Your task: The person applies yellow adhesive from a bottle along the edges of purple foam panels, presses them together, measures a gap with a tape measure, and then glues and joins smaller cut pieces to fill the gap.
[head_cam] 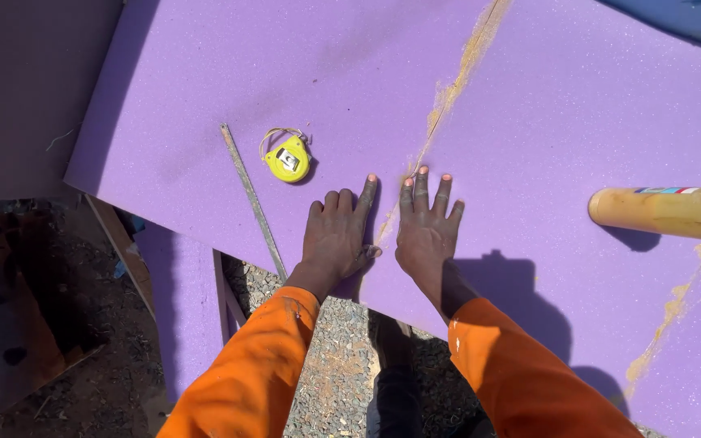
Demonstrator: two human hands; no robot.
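A large purple foam sheet (285,73) lies flat in front of me, and a second purple sheet (578,105) butts against it along a seam smeared with yellowish glue (448,93). My left hand (337,234) presses flat on the left sheet just beside the seam. My right hand (426,227) lies flat on the right sheet, fingers spread, close to the left one. Both hands hold nothing. I wear orange sleeves (253,373).
A yellow tape measure (287,158) lies left of my hands. A thin metal strip (251,199) runs to the sheet's near edge. A yellowish glue tube (663,212) rests at the right. Gravel ground (334,365) and a rusty board (18,308) show below.
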